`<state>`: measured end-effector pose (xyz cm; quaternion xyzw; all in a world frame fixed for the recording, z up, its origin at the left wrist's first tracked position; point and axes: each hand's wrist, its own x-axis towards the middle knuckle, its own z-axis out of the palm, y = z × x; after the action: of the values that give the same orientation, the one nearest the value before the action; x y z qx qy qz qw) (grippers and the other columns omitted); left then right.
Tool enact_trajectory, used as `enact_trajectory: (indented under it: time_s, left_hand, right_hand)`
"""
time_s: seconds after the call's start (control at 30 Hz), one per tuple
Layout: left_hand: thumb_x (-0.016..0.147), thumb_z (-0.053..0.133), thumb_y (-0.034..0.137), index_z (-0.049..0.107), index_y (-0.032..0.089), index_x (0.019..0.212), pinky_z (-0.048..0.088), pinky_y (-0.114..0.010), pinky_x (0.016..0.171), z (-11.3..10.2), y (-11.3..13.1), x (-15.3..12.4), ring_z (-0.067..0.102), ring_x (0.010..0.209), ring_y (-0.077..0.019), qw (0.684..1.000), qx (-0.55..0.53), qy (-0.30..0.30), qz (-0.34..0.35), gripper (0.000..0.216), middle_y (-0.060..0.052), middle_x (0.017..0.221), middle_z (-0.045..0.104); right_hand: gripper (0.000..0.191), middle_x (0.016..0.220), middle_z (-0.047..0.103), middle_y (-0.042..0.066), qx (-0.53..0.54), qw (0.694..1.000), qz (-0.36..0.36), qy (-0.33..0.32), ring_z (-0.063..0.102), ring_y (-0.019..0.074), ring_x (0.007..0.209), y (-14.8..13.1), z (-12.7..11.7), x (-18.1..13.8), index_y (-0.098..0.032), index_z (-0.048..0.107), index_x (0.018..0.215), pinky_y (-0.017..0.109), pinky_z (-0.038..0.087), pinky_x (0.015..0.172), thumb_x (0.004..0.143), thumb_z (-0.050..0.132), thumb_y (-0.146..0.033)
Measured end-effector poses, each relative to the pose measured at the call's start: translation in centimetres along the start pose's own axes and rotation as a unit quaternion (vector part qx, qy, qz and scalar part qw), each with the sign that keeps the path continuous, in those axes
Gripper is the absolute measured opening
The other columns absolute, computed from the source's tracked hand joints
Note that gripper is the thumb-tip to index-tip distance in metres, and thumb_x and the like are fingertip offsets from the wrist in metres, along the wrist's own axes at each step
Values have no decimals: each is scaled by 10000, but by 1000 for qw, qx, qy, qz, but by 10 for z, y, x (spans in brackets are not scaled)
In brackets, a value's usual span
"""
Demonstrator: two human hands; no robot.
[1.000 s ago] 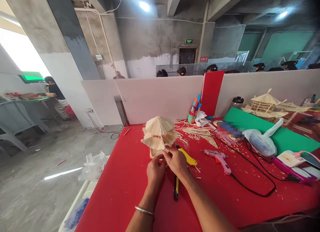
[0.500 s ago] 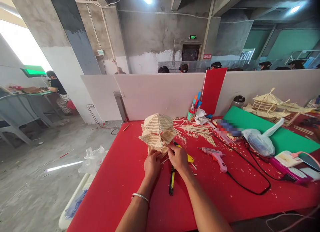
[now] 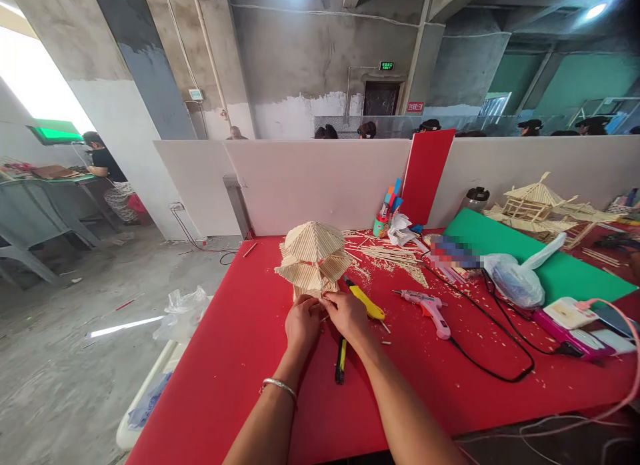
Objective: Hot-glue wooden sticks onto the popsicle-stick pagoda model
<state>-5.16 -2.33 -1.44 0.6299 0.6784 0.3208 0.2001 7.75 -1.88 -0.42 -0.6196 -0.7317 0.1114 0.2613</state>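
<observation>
A small pavilion model (image 3: 314, 251) built of thin wooden sticks, with two tiers of roof, stands on the red table (image 3: 215, 358). At its near lower edge my left hand (image 3: 303, 321) has its fingers bent in a pinch. My right hand (image 3: 347, 315) pinches close beside it, the fingertips of both nearly meeting in front of the base. Whatever lies between the fingertips is too small to make out. A yellow utility knife (image 3: 367, 299) lies just beyond my right hand. Below my hands is a black and yellow tool (image 3: 341, 361), partly covered by my right hand.
To the right lies a pink glue gun (image 3: 427, 310) with its black cord. Loose sticks (image 3: 390, 253) and scraps spread behind it. A pen cup (image 3: 381, 225), a green board (image 3: 565, 258), a plastic bag (image 3: 515, 278) and another stick model (image 3: 537, 208) stand farther back.
My right hand has shifted left, closer to my left hand, and more of the yellow utility knife shows. The whole view has tilted slightly; the pavilion model stays in place.
</observation>
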Motion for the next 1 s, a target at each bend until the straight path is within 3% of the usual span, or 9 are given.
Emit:
enact_trajectory:
  time_s: [0.23,0.33,0.47,0.6,0.7,0.8,1.0]
  left_hand:
    - [792,500,101,761,294,968,395,-225,575,1,-1,-1,646,888,-142,999,13,-17,31,370,13,1168,667]
    - [744,515,76,765,280,885,416,-225,596,2,-1,-1,648,868,-144,999,-27,-1,27,353,19,1113,690]
    - [736,520,98,714,211,758,472,-238,706,0,-2,0,633,788,-144,991,-99,94,-12,226,-20,927,700]
    - [773,497,169,671,185,893,480,-273,719,-8,-6,4,596,738,-151,971,-108,198,-77,211,-54,954,654]
    - [788,537,203,667,196,1046,463,-268,718,-12,-9,7,612,805,-165,977,-103,172,-75,289,-60,1017,672]
    - [847,533,292,718,212,978,439,-279,736,-11,-12,10,620,871,-201,987,-80,124,-68,241,-57,889,706]
    - [840,567,308,741,213,1004,441,-279,774,-5,-18,12,635,854,-192,985,-87,135,-70,257,-53,906,716]
  right_hand:
    - [259,993,716,11,-15,1000,3,13,651,129,867,1,2,1,-298,722,1025,211,399,668,961,482,-373]
    - [262,979,710,23,-20,1000,6,14,646,131,839,1,3,0,-282,719,1018,217,394,658,964,471,-351]
    - [249,995,696,33,-17,1000,7,22,638,139,859,1,4,-1,-269,709,1020,221,399,684,959,478,-337]
    - [208,1065,672,40,-6,999,8,34,630,142,907,0,5,-1,-255,698,1034,213,400,699,931,528,-319]
    - [210,1048,683,37,4,999,-3,33,629,135,918,1,7,1,-246,695,1029,201,403,726,942,511,-292]
    - [224,1010,704,37,9,999,-4,31,636,134,900,5,9,4,-230,699,1001,200,403,742,955,482,-258]
    - [153,979,717,41,8,999,10,29,645,159,898,12,8,7,-214,695,945,216,399,735,914,548,-242]
